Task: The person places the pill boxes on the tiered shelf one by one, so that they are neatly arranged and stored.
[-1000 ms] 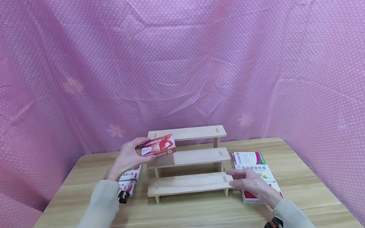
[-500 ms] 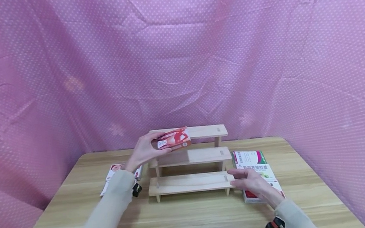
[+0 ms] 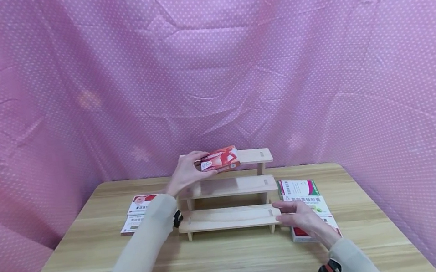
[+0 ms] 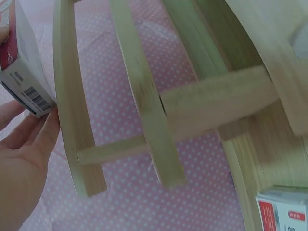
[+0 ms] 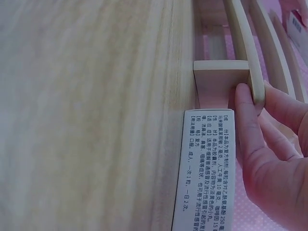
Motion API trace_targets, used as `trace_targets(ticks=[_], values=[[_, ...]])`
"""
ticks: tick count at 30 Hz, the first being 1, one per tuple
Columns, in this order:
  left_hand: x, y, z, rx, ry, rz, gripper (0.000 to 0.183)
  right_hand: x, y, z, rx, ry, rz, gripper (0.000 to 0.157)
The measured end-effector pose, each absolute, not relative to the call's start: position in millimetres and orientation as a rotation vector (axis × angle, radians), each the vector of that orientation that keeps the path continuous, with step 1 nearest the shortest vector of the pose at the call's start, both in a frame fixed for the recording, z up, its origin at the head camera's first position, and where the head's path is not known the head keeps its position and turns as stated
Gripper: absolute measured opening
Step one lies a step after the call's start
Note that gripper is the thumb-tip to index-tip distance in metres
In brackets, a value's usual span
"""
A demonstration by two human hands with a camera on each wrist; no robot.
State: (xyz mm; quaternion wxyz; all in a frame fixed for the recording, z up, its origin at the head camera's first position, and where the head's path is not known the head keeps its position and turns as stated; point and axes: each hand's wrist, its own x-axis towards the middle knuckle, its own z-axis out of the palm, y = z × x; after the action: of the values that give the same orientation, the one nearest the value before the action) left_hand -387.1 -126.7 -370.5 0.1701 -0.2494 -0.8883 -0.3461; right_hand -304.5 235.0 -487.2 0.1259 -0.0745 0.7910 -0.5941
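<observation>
A red-and-white medicine box [image 3: 221, 158] is gripped at its left end by my left hand [image 3: 186, 173]. It is in front of the top step of a three-step wooden display rack [image 3: 228, 215]. In the left wrist view, the white barcoded end of that box [image 4: 30, 86] is close to the top board; whether they touch I cannot tell. My right hand [image 3: 301, 221] pinches the right end of the rack's bottom board, seen closely in the right wrist view, with fingers [image 5: 248, 122] around the board's edge.
Several medicine boxes [image 3: 302, 189] lie flat in a column right of the rack, partly behind my right hand. More white-and-red boxes [image 3: 134, 211] lie at the left, partly hidden by my left sleeve. A pink dotted curtain [image 3: 208, 63] hangs behind the wooden table [image 3: 235, 267].
My left hand has carried the red medicine box to the right and slightly up, to the front of the top step. My right hand has stayed at the bottom board's right end.
</observation>
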Motion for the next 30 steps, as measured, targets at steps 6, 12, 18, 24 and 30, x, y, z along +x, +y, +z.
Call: trace_targets(ticks=[6, 12, 18, 24, 30], values=[[-393.8, -112.5, -370.0, -0.706, -2.534, -1.058, 0.069, -305.6, 233.0, -487.7, -0.2, 2.312, -1.731, 0.055], [-402.9, -100.0, -370.7, -0.707, -2.55, -1.039, 0.069, -307.6, 233.7, -489.8, -0.174, 2.336, -1.719, 0.054], [-411.2, -87.5, -372.7, -0.724, -2.554, -1.024, 0.065, -308.3, 233.0, -488.5, -0.204, 2.336, -1.716, 0.055], [-418.1, -77.7, -373.3, -0.724, -2.531, -1.017, 0.062, -310.0, 230.3, -488.5, -0.186, 2.343, -1.702, 0.053], [-426.4, -68.8, -371.6, -0.743, -2.578, -0.948, 0.064, -311.4, 227.2, -490.5, -0.113, 2.372, -1.688, 0.051]])
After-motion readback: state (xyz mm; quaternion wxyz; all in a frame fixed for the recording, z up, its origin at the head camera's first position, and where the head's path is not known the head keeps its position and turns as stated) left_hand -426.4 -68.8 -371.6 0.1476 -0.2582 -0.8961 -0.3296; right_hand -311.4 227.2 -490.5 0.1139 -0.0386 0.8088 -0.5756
